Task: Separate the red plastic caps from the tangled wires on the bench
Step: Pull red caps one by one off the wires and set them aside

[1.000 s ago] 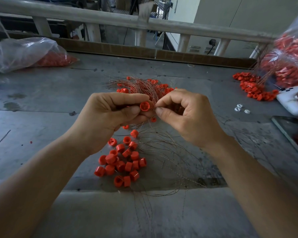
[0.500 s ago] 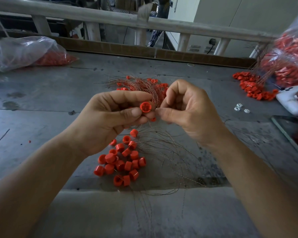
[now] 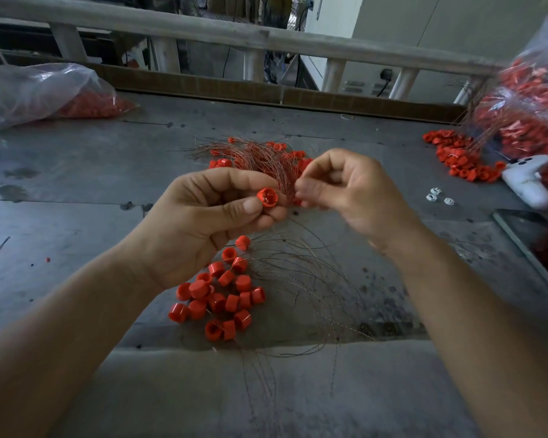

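Observation:
My left hand (image 3: 200, 226) pinches a red plastic cap (image 3: 267, 197) between thumb and fingers, its open side facing me. My right hand (image 3: 351, 194) is just right of the cap, blurred, with thumb and forefinger pinched together; whether a wire is between them I cannot tell. Behind both hands lies a tangle of thin wires with red caps (image 3: 260, 156) on the grey bench (image 3: 76, 184). Below the hands sits a pile of loose red caps (image 3: 222, 295), and bare wires (image 3: 304, 279) fan out to its right.
A clear bag holding red caps (image 3: 35, 93) lies at the back left. Another full bag (image 3: 532, 99) stands at the right, with spilled caps (image 3: 459, 159) and a white plastic object (image 3: 529, 181) beside it. A dark flat tablet (image 3: 538, 248) lies at the right edge. Small white bits (image 3: 437, 197) lie nearby.
My right hand has drawn a little to the right, away from the cap. My left hand keeps the cap in about the same place.

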### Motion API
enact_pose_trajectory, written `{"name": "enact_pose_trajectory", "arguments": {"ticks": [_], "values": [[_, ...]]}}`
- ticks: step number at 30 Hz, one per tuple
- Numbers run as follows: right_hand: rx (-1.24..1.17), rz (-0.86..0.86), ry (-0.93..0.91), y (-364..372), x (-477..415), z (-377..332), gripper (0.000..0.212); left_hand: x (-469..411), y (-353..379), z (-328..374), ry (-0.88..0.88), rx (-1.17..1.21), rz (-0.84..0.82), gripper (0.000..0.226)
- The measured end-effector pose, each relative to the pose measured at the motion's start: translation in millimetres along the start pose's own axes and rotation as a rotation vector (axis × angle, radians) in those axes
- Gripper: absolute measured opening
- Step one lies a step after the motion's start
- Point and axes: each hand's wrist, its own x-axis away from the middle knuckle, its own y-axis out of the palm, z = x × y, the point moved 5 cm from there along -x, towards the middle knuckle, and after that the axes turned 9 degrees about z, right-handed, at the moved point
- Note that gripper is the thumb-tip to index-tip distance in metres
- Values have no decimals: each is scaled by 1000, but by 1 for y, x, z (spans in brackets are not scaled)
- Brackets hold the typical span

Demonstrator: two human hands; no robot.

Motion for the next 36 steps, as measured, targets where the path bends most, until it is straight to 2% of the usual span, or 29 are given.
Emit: {"name": "enact_pose_trajectory", "arguments": {"ticks": [2,4,5,10,17,21,25,30,36], "values": [[247,196,-14,-23,-12,18,16,0,0,0,-4,5,23,21],[522,292,-2,-38,-21,36,11,0,0,0,-6,15,35,21],[598,291,32,-41,-24,46,9,0,0,1,-6,19,37,22],[784,118,134,-35,-31,81,30,1,-2,3,-3,23,49,22],[835,119,72,-32,-32,84,17,0,-2,-1,-19,25,55,23],[688,246,48,-40,-34,74,17,-1,-4,0,-14,6,63,24],[291,314,120,-43,-30,56,23,-1,-5,-1,-19,-15,79,23],[-167,75,180,-15,-11,23,27,-1,-6,-2,-37,-34,112,20],[-365,-134,203,8,4,3,27,-2,-9,-4,-60,-55,177,19]]}}
